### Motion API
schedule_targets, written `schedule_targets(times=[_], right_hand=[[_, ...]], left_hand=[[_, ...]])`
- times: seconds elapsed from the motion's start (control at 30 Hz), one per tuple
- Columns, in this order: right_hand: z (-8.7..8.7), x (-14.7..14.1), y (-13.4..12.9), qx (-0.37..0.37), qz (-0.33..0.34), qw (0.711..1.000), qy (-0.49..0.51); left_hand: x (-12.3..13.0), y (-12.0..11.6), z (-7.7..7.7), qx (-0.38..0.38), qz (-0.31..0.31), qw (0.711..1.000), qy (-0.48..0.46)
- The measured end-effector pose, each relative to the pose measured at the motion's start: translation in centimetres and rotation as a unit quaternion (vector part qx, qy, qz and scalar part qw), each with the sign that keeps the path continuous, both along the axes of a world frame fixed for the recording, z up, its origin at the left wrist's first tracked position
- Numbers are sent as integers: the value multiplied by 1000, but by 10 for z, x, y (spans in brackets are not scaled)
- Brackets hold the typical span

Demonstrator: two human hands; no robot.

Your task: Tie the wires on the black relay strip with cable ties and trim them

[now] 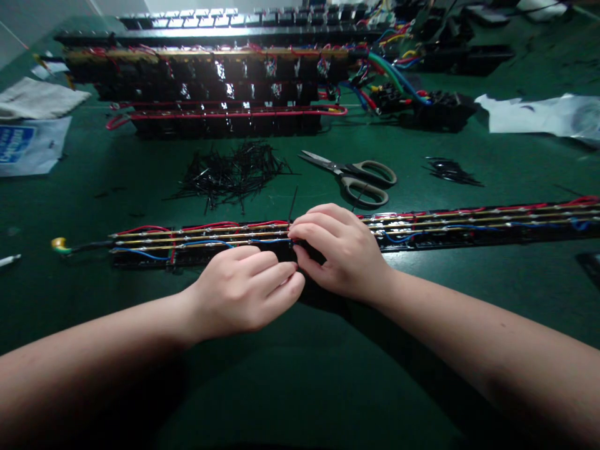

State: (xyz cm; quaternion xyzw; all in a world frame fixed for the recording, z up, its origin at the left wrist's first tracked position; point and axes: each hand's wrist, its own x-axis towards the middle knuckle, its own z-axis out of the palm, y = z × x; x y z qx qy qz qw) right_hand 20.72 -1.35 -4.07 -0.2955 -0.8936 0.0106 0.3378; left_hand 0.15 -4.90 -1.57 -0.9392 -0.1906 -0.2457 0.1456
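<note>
A long black strip [454,224] with brass rods and red and blue wires lies across the green table. My left hand [250,287] is closed at the strip's near edge, its fingertips by my right hand; what it grips is too small to make out. Over the strip, my right hand [344,250] has its fingers bent and pressed at the rods. A thin black cable tie [293,203] sticks up beside its fingertips, and the contact is hidden. Behind the strip are a heap of black cable ties [234,172] and scissors [351,175] with grey and black handles.
A stack of wired black assemblies [210,75] spans the back. Further right lie a small bunch of black ties [450,170] and a clear plastic bag [544,115]. At the left are a cloth [40,98] and a blue-and-white packet [32,147].
</note>
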Motion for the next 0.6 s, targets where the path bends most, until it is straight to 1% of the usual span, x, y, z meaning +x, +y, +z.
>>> schedule_targets(times=[0.2, 0.6], right_hand=[[0, 0, -1, 0, -4, 1000, 2], [-1, -2, -1, -10, -16, 1000, 4]], left_hand=[[0, 2, -3, -13, -5, 1000, -6], [2, 3, -6, 3, -5, 1000, 14]])
